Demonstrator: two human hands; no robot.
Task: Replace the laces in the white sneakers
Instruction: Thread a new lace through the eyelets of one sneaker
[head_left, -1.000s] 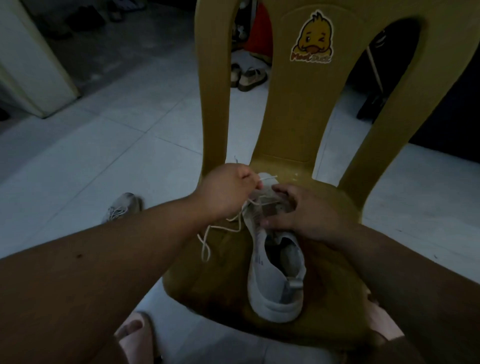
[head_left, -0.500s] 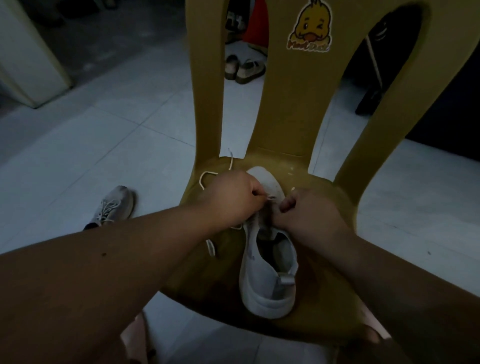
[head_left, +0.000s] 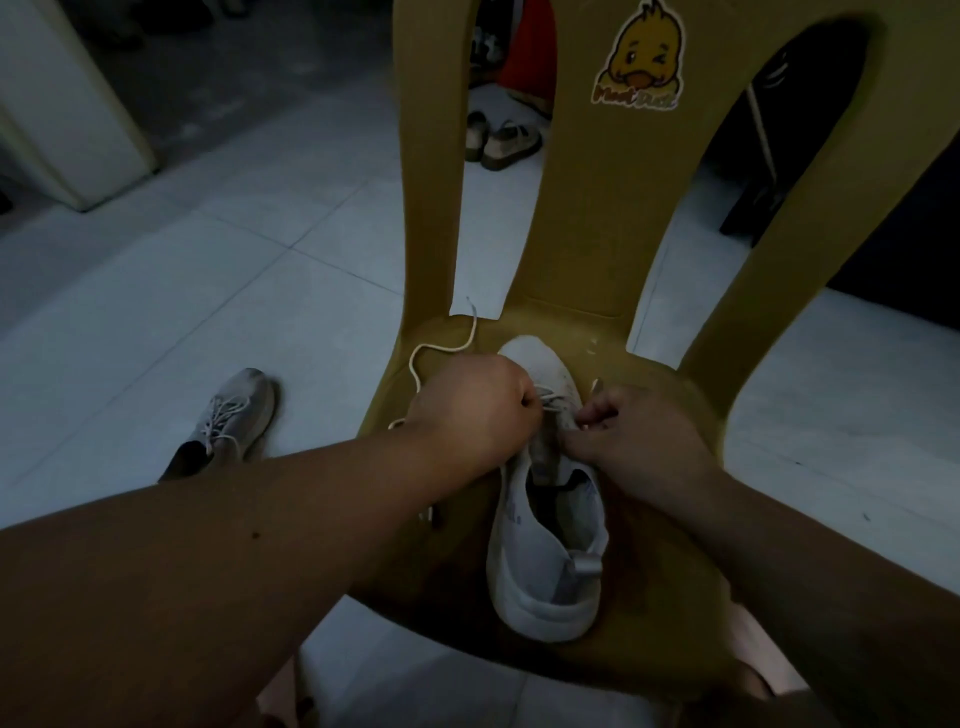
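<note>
Together, my left grip (head_left: 472, 410) and right grip (head_left: 636, 441) pinch the lace (head_left: 413, 366), tensioning it for threading the sneaker (head_left: 540, 571) on the chair (head_left: 582, 234).

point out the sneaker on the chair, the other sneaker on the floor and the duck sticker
sneaker on the chair (head_left: 535, 571): head view, heel side wall
sneaker on the floor (head_left: 236, 410): head view, laced upper
duck sticker (head_left: 641, 57): head view, duck's face

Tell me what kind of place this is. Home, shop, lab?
Probably a home: a tiled floor, a yellow plastic chair with a duck sticker holding one sneaker, sandals left on the floor behind it, and a second sneaker lying beside it.
</note>
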